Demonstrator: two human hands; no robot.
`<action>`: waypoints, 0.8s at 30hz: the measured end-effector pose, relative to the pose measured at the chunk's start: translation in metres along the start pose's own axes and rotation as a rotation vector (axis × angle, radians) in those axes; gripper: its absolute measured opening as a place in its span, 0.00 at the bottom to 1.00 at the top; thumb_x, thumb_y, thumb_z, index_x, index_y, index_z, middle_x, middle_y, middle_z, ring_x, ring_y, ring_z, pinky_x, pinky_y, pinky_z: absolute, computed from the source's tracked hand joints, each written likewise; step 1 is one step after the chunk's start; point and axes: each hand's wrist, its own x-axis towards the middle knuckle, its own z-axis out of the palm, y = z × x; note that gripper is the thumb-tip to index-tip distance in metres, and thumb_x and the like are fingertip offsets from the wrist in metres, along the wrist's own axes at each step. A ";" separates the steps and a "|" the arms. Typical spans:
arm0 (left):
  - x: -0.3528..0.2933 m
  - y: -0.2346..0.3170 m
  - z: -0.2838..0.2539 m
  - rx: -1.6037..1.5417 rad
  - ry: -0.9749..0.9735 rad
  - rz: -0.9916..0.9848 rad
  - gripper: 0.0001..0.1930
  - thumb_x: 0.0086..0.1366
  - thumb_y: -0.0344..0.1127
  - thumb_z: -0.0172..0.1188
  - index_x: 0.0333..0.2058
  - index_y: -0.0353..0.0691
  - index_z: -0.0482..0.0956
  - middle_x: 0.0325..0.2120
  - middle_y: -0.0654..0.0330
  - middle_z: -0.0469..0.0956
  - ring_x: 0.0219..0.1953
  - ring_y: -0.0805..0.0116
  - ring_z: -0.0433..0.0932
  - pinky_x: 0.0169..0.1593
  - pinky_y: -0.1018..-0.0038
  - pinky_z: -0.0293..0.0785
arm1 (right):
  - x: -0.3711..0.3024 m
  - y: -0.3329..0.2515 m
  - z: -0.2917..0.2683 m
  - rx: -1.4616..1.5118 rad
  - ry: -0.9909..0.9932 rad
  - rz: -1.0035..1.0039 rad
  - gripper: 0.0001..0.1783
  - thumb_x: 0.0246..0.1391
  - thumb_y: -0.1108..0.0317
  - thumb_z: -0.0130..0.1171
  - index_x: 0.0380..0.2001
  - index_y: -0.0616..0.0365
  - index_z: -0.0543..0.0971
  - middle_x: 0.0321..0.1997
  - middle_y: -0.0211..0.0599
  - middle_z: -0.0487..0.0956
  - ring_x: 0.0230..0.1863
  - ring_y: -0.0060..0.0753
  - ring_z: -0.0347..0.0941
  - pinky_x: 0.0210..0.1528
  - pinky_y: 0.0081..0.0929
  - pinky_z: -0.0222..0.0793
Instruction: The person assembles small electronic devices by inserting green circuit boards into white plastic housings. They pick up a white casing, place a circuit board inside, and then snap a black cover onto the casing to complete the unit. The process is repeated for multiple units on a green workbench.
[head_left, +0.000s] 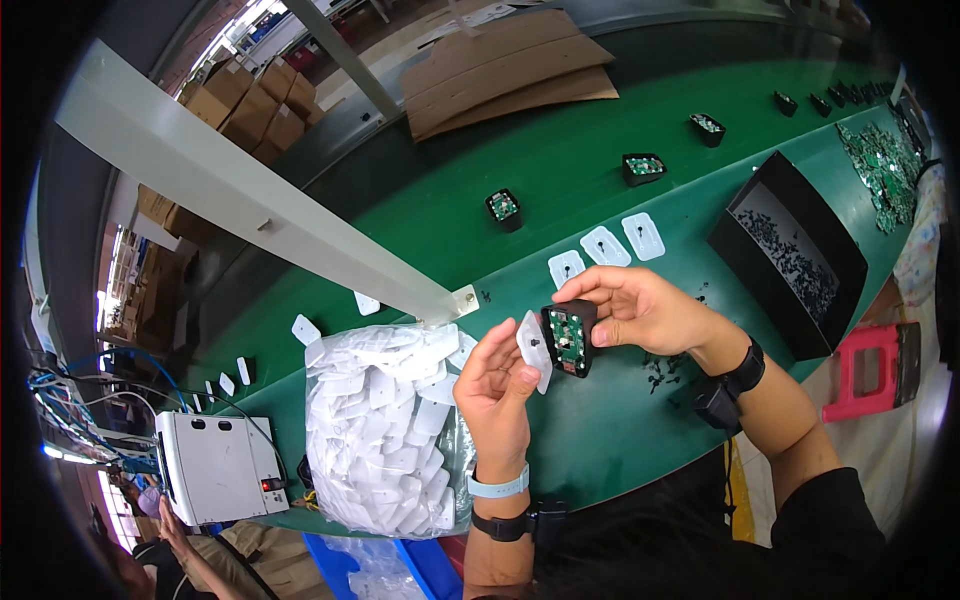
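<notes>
A clear plastic bag [464, 455] at the lower centre-left of the frame is heaped with white covers [385, 410]. At the right, a black box [845, 265] without a lid stands tilted in the view, small black pieces [795, 265] scattered over its bottom. A blue crate [430, 570] at the lower edge holds crumpled clear plastic [375, 580].

Right of centre, the right hand [650, 310] has its grip pinching a black casing [588, 315] between thumb and fingers; a green circuit board [568, 338] sits inside, facing left. Just beside it, the left hand [495, 395] has its grip pinching a white cover [536, 362] by its edge, a dark bit at the cover's middle.

The green surface [580, 440] carries three loose covers [642, 236] above the right hand, black scraps [660, 372] below it, and a pile of circuit boards [880, 170] at the upper right. More filled casings [503, 210] stand spaced along the green strip [420, 240] beyond.

A pale post [260, 200] slants through the upper left, with cardboard boxes [250, 110] behind; flat cardboard sheets [510, 70] lie at the top. A white machine [220, 470] and another person's arm [182, 542] show lower left, a red stool [860, 370] far right.
</notes>
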 end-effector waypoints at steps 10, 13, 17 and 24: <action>-0.001 -0.004 0.000 0.048 -0.083 0.184 0.28 0.55 0.23 0.73 0.55 0.27 0.73 0.53 0.42 0.78 0.56 0.52 0.78 0.60 0.61 0.75 | -0.007 -0.009 0.007 -0.113 0.006 -0.078 0.25 0.55 0.84 0.62 0.57 0.63 0.73 0.57 0.36 0.75 0.57 0.30 0.74 0.58 0.29 0.75; -0.002 -0.008 -0.003 0.136 -0.130 0.283 0.28 0.53 0.22 0.74 0.53 0.28 0.74 0.53 0.40 0.77 0.57 0.51 0.77 0.61 0.59 0.74 | -0.008 -0.007 0.005 -0.193 -0.010 -0.162 0.24 0.53 0.80 0.67 0.54 0.64 0.75 0.56 0.43 0.77 0.57 0.35 0.75 0.58 0.33 0.76; -0.004 -0.011 -0.008 0.195 -0.150 0.342 0.28 0.52 0.23 0.74 0.52 0.30 0.74 0.53 0.39 0.77 0.57 0.50 0.77 0.62 0.57 0.73 | -0.008 -0.012 0.007 -0.280 -0.030 -0.238 0.23 0.52 0.75 0.70 0.52 0.64 0.77 0.55 0.49 0.79 0.57 0.41 0.77 0.57 0.37 0.76; -0.004 -0.012 -0.006 0.235 -0.139 0.346 0.27 0.51 0.22 0.75 0.51 0.30 0.76 0.54 0.40 0.76 0.57 0.51 0.77 0.61 0.57 0.74 | -0.008 -0.014 0.008 -0.407 0.001 -0.285 0.25 0.48 0.82 0.68 0.51 0.58 0.80 0.53 0.40 0.81 0.54 0.35 0.78 0.55 0.33 0.78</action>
